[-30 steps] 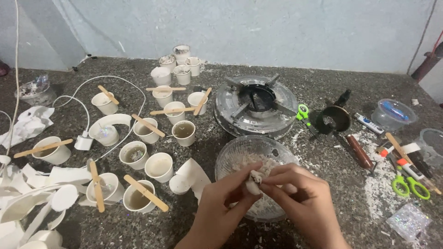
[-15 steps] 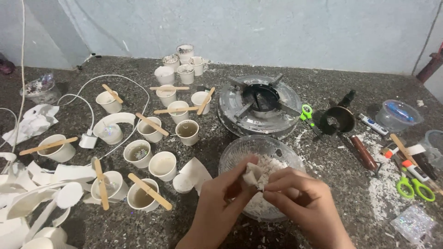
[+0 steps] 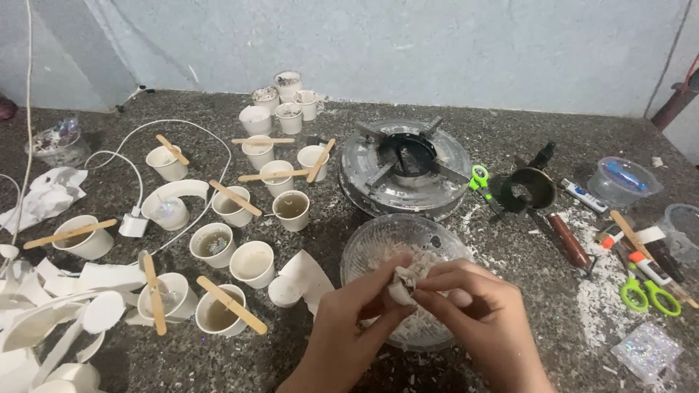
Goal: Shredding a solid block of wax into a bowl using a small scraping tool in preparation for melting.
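White wax lump (image 3: 403,282), probably wax though the view is soft, sits pinched between both hands over the glass bowl (image 3: 364,247), so crumbs fall in. Left hand (image 3: 357,320) and right hand (image 3: 473,313) are both clamped on it with fingertips. Paper cups (image 3: 252,263) stand nearby on the worktop (image 3: 510,276).
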